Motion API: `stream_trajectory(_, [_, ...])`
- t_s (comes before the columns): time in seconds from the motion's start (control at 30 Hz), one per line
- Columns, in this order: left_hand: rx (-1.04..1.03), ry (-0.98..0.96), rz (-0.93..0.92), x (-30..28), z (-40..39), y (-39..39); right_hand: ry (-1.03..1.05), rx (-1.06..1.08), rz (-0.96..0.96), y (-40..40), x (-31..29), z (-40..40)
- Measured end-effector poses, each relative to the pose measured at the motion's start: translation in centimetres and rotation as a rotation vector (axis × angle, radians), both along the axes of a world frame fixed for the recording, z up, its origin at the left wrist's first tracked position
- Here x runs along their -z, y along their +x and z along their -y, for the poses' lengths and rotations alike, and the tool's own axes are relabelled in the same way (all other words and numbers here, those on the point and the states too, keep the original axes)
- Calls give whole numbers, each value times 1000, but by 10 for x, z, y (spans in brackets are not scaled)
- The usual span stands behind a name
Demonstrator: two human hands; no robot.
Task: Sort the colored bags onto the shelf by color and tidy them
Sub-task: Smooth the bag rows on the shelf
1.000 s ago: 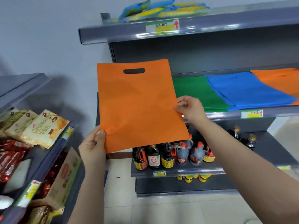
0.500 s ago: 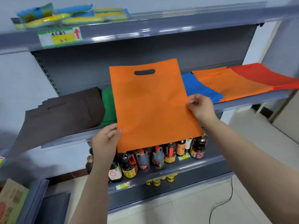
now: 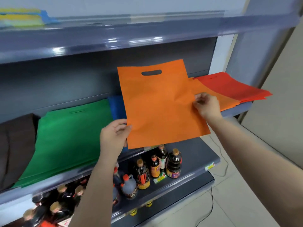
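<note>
I hold an orange bag [image 3: 159,102] with a cut-out handle flat in the air in front of the middle shelf [image 3: 236,110]. My left hand [image 3: 114,136] pinches its lower left corner. My right hand [image 3: 206,105] pinches its right edge. On the shelf lie stacks by color: brown bags [image 3: 16,145] at far left, green bags [image 3: 68,138], blue bags [image 3: 116,107] mostly hidden behind the held bag, orange bags [image 3: 224,100] just right of my right hand, and red bags [image 3: 232,87] at the far right.
Dark sauce bottles [image 3: 164,164] crowd the lower shelf [image 3: 196,154] beneath the bags. The top shelf [image 3: 131,31] carries yellow and blue packets [image 3: 21,17] at the left. A cable [image 3: 211,208] runs over the tiled floor at the right.
The view has swung right along the shelf and the orange bag has travelled right with both hands, now in front of the blue stack and beside the orange stack. The grip is unchanged.
</note>
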State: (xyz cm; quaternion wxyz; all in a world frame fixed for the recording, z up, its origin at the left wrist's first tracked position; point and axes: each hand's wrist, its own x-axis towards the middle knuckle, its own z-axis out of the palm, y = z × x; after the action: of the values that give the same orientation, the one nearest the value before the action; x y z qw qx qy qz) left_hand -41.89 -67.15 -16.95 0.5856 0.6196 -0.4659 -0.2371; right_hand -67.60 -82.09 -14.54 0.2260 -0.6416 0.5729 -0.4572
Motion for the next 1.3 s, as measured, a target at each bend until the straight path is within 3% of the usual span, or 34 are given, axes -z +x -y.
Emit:
stream_trajectory(0.67, [-45,163,309,-6,154,-141,-2,-45,-174,-115,6,180])
stream_trajectory(0.9, [-172,371,649,-4,168,-171,72,-169,-565,-141,11,205])
stream_trajectory(1.13, [-344,573,959,-15,130,-167,-271,-510,-983,-82,0,167])
stream_trajectory(1.3, [-430,678,1068,-27,74,-148,-390,-639,-1064,-32,-9,133])
